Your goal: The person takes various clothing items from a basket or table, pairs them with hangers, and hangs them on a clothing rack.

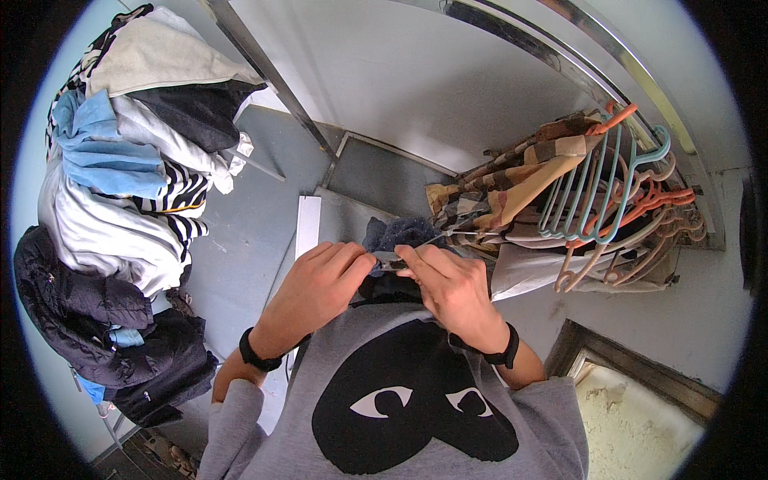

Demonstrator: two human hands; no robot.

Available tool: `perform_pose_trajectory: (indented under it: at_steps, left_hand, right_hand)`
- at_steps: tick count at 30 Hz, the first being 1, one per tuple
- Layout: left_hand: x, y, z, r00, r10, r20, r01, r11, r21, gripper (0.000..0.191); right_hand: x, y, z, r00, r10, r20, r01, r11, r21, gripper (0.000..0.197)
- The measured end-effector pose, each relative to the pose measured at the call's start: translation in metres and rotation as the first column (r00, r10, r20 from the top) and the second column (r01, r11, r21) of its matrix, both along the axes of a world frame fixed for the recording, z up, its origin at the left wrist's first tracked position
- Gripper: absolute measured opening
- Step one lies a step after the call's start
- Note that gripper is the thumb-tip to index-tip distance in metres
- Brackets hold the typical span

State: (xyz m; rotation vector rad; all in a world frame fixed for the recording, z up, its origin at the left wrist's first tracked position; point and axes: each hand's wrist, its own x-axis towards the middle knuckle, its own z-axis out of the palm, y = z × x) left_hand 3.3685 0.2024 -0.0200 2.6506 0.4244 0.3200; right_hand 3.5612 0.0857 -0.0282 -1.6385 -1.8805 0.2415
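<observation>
My hands meet in front of the printed grey sweatshirt [300, 408]. Between their fingertips is a small pale clip-like piece [391, 264], partly hidden. My right hand [453, 282] pinches it with thumb and fingers. A thin metal rod [433, 239] runs from there up to the right. My left hand [324, 282] has its thumb and fingers closed at the piece's left end, where a bit of dark blue shows. Just beyond the hands hangs a bunched dark blue fabric item [399, 231]; its lower part is hidden.
At right, a metal rail [630, 114] carries turquoise hangers [612, 180], other plastic hangers and a plaid garment [516, 174]. Clothes lie piled at left, including a light blue garment [108, 156] and a black puffer jacket [90, 324]. A metal post [270, 72] stands ahead.
</observation>
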Motion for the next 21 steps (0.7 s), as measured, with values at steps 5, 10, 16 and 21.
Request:
perform_pose_trajectory:
  at_steps: [5, 10, 16, 21]
  left_hand:
    - [0.001, 0.002, -0.003, 0.998, -0.022, 0.06, 0.024, 0.999, -0.037, 0.026]
    - [0.002, 0.005, 0.001, 0.995, 0.008, 0.097, -0.002, 0.998, -0.061, 0.027]
    - [0.009, -0.002, -0.002, 0.993, 0.106, -0.06, -0.111, 0.991, -0.078, 0.029]
    - [0.0, 0.015, -0.014, 0.981, 0.098, -0.17, -0.098, 0.995, 0.009, 0.026]
  right_hand:
    - [-0.003, 0.002, 0.001, 1.0, 0.011, -0.029, -0.011, 1.0, 0.007, 0.043]
    - [-0.004, 0.004, -0.002, 0.997, -0.025, -0.067, 0.02, 0.997, -0.078, 0.036]
    - [-0.013, 0.007, -0.011, 0.998, 0.028, -0.062, -0.035, 0.994, -0.104, 0.032]
    - [-0.006, -0.002, -0.005, 0.993, -0.041, -0.112, 0.026, 0.991, -0.133, 0.033]
